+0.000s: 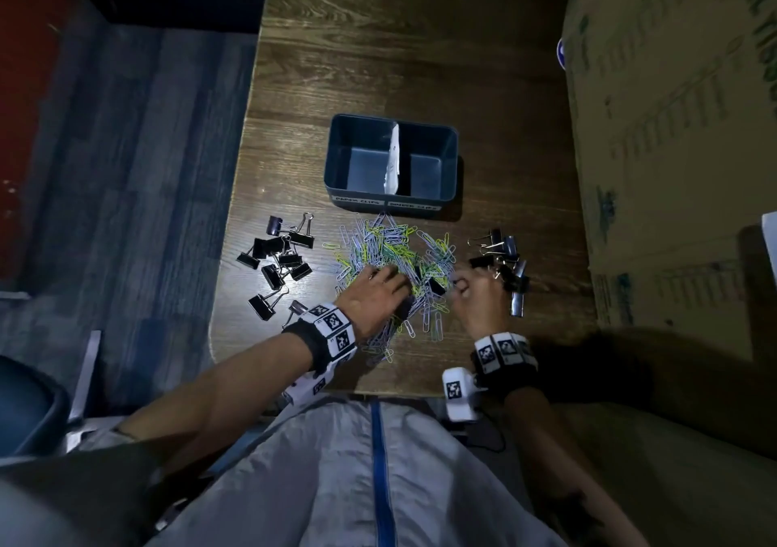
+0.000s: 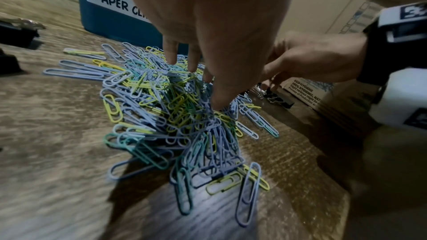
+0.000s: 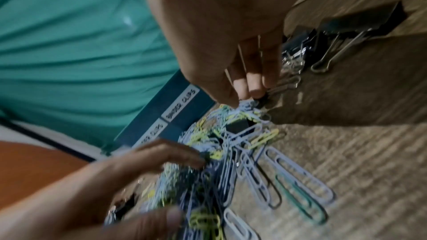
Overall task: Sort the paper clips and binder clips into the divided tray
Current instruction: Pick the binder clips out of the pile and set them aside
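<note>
A dark wood-grain table (image 1: 420,62) filled the middle of the head view, a cardboard box (image 1: 672,126) along its right edge. The blue divided tray (image 1: 391,201), both compartments empty, sat at centre, with the heap of coloured paper clips (image 1: 391,248) just below it and black binder clips (image 1: 277,256) scattered at lower left and at right.

The left hand (image 1: 374,294) lay spread on the heap, fingers (image 2: 171,56) extended into the clips and gripping nothing that I could see. The right hand (image 1: 479,298) had curled fingertips (image 3: 254,87) pinching near a binder clip at the heap's edge; whether it held it I could not tell.

The clips looked interlocked, so a lift would likely drag a tangled chain along and spill it over the white divider.
</note>
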Tool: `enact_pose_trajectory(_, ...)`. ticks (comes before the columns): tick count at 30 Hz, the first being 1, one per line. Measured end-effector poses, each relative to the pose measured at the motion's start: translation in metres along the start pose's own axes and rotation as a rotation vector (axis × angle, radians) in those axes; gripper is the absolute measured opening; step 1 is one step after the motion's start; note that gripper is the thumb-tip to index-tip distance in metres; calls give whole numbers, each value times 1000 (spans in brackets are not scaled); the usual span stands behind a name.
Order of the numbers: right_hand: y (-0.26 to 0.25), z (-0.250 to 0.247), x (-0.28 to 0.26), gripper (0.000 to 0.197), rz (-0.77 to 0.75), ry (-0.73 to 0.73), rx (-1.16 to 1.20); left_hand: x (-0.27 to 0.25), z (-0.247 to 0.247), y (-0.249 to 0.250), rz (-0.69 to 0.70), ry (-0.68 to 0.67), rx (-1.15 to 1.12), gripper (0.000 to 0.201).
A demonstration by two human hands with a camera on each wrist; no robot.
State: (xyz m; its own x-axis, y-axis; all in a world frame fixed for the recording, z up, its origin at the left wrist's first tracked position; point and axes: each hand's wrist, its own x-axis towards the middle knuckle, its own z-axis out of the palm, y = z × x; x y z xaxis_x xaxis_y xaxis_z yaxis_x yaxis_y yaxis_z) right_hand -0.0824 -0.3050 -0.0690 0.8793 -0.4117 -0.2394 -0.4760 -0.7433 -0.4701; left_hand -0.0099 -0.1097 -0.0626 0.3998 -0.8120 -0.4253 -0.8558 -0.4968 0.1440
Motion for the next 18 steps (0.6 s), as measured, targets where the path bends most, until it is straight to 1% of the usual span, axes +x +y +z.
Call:
enact_pose_trajectory(2, -9, 7, -6, 33, -77, -54, -57, -2, -1, 0, 15, 38, -2, 53)
enact_pose_trajectory(4, -13, 13, -9, 46, -88, -108, -108, -2, -1, -1, -5, 78, -6, 42)
enact_pose_trajectory(6, -12, 18, -9, 52, -89, -152, -135, 1, -4, 1, -38, 104, -16, 32)
enact_pose_trajectory(7, -12, 19, -9, 52, -96, -165, -143, 4, -7, 3, -54, 115, -24, 31)
enact_pose_trajectory(9, -10, 19, -9, 54, -124, -179, -147, 12, -11, 5, -84, 127, -35, 35)
enact_pose_trajectory(12, -9, 15, -12, 61, -201, -214, -200, 20, -11, 8, -112, 106, -40, 39)
enact_pose_trajectory(13, -9, 13, -12, 60, -202, -223, -205, 21, -10, 8, -120, 95, -41, 38)
enact_pose_trajectory(16, -8, 11, -11, 43, -167, -196, -185, 18, -6, 6, -131, 69, -39, 40)
enact_pose_trajectory(18, -6, 11, -10, 36, -137, -181, -165, 17, -6, 4, -136, 59, -21, 43)
